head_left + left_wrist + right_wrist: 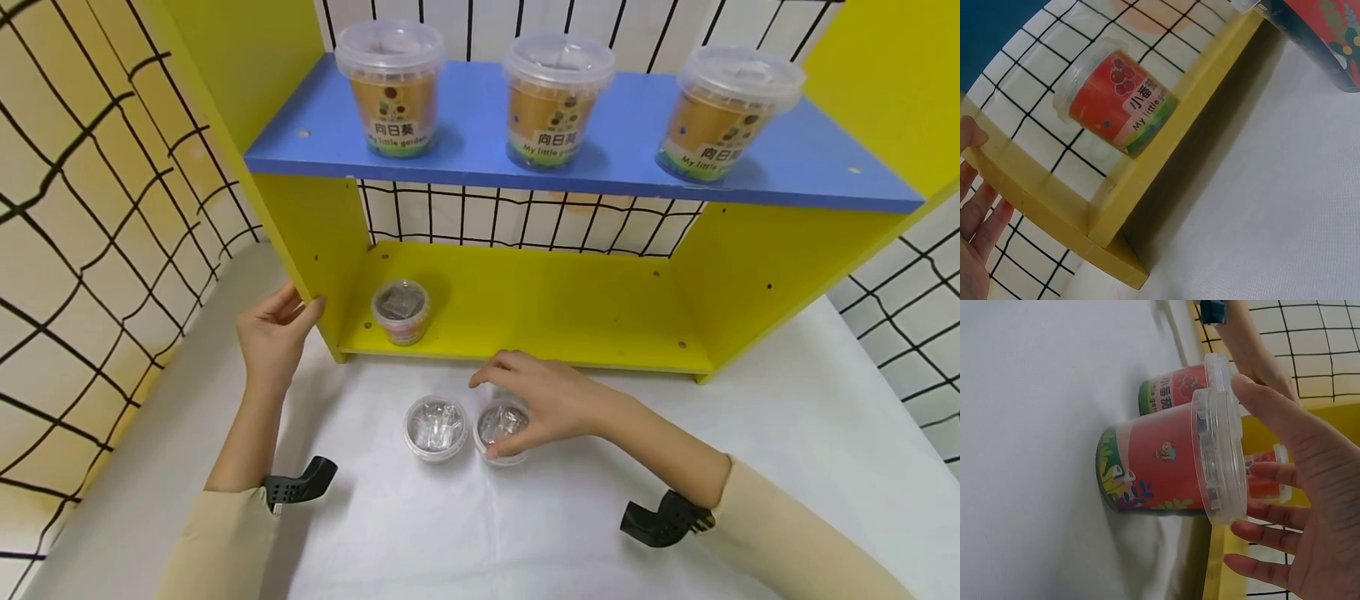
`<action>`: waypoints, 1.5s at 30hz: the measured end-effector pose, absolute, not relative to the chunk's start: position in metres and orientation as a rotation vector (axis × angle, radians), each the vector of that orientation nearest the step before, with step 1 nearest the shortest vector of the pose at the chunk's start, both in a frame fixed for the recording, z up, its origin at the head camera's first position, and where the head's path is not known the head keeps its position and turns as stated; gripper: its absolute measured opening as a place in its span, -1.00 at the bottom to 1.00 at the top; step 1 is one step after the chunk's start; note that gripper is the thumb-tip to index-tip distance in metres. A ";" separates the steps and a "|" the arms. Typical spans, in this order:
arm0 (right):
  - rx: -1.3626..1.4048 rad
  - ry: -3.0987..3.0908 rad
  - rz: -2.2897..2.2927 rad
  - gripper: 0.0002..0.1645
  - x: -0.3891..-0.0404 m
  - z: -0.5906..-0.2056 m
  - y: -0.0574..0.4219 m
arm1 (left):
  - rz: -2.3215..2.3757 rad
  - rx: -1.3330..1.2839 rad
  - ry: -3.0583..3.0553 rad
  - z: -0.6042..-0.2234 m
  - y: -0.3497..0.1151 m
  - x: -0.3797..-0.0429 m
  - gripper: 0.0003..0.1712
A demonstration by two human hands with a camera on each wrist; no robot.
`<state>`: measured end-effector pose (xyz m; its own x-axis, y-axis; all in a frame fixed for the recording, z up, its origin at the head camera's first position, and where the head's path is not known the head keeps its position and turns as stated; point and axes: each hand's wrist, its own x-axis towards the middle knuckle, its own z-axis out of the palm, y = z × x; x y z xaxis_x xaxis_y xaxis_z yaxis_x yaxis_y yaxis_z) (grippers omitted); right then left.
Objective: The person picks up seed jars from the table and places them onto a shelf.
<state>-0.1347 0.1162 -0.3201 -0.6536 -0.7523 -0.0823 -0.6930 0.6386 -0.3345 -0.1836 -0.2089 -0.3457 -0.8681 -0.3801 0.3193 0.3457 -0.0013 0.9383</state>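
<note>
My left hand [273, 333] pinches the front edge of the shelf's yellow left side panel [1041, 209], thumb on one face and fingers on the other. Over the right one of two red plastic cups on the white cloth, my right hand [547, 396] hovers with fingers spread. That red cup [1160, 462] stands upright under a clear lid [1219, 456], the thumb and fingertips close about the lid. Just left of it is the other red cup [436, 427]. A third red cup [402, 312] with tomato pictures sits on the yellow bottom shelf [525, 300], near the left panel.
Three orange-labelled cups with clear lids, a left cup [393, 104], a middle cup [551, 121] and a right cup [712, 133], stand on the blue upper shelf [472, 100]. Black wire mesh [90, 233] runs behind and beside the shelf unit. White cloth [420, 533] covers the table.
</note>
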 end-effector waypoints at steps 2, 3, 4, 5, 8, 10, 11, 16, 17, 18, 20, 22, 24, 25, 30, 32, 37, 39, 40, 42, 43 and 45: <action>-1.188 2.638 -0.398 -0.05 -0.134 -0.321 0.115 | -1.919 0.031 -1.786 -0.346 -0.209 -0.184 -0.56; -1.188 2.634 -0.393 -0.06 -0.133 -0.321 0.115 | -1.921 0.031 -1.786 -0.347 -0.209 -0.184 -0.55; -1.183 2.631 -0.390 -0.06 -0.132 -0.321 0.115 | -1.924 0.031 -1.785 -0.347 -0.209 -0.184 -0.55; -1.186 2.628 -0.392 -0.06 -0.132 -0.322 0.114 | -1.926 0.031 -1.786 -0.347 -0.209 -0.183 -0.55; -1.201 2.623 -0.400 -0.05 -0.130 -0.324 0.113 | -1.917 0.033 -1.796 -0.347 -0.210 -0.183 -0.55; -1.225 2.615 -0.410 -0.05 -0.129 -0.325 0.113 | -1.908 0.039 -1.806 -0.347 -0.210 -0.182 -0.55; -1.242 2.609 -0.416 -0.06 -0.129 -0.325 0.112 | -1.900 0.044 -1.814 -0.347 -0.210 -0.182 -0.56; -1.253 2.591 -0.387 -0.14 -0.126 -0.326 0.112 | -1.886 0.081 -1.839 -0.348 -0.209 -0.181 -0.56; -1.252 2.589 -0.378 -0.16 -0.125 -0.327 0.112 | -1.886 0.086 -1.840 -0.348 -0.209 -0.181 -0.56; -1.249 2.589 -0.369 -0.17 -0.124 -0.327 0.112 | -1.888 0.089 -1.841 -0.348 -0.209 -0.181 -0.56; -1.243 2.583 -0.364 -0.19 -0.123 -0.327 0.112 | -1.889 0.087 -1.838 -0.347 -0.209 -0.181 -0.55; -1.234 2.577 -0.372 -0.20 -0.121 -0.326 0.112 | -1.898 0.082 -1.826 -0.347 -0.209 -0.181 -0.55; -1.228 2.574 -0.388 -0.21 -0.120 -0.325 0.113 | -1.898 0.074 -1.819 -0.347 -0.209 -0.182 -0.55; -1.230 2.570 -0.391 -0.22 -0.120 -0.325 0.113 | -1.900 0.069 -1.812 -0.347 -0.209 -0.182 -0.55; -1.254 2.553 -0.393 -0.28 -0.121 -0.319 0.115 | -1.895 0.068 -1.815 -0.346 -0.209 -0.183 -0.56; -1.250 2.540 -0.405 -0.30 -0.122 -0.316 0.116 | -1.900 0.074 -1.813 -0.346 -0.209 -0.183 -0.56; -1.207 2.520 -0.454 -0.29 -0.126 -0.309 0.119 | -1.916 0.088 -1.805 -0.346 -0.209 -0.183 -0.56; -1.188 2.515 -0.465 -0.29 -0.128 -0.307 0.121 | -1.918 0.086 -1.806 -0.346 -0.209 -0.183 -0.56; -1.175 2.514 -0.467 -0.29 -0.129 -0.306 0.122 | -1.920 0.081 -1.806 -0.346 -0.209 -0.184 -0.56; -1.158 2.514 -0.478 -0.30 -0.130 -0.304 0.124 | -1.920 0.075 -1.807 -0.346 -0.208 -0.183 -0.56; -1.149 2.511 -0.484 -0.30 -0.131 -0.303 0.125 | -1.924 0.072 -1.806 -0.346 -0.208 -0.183 -0.55; -1.144 2.506 -0.503 -0.31 -0.133 -0.301 0.126 | -1.921 0.068 -1.809 -0.345 -0.209 -0.183 -0.55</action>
<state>-0.1326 0.1259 -0.3005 -0.6185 -0.7700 -0.1567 -0.6499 0.6133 -0.4489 -0.1832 -0.2086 -0.3454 -0.8754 -0.3832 0.2946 0.3170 0.0049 0.9484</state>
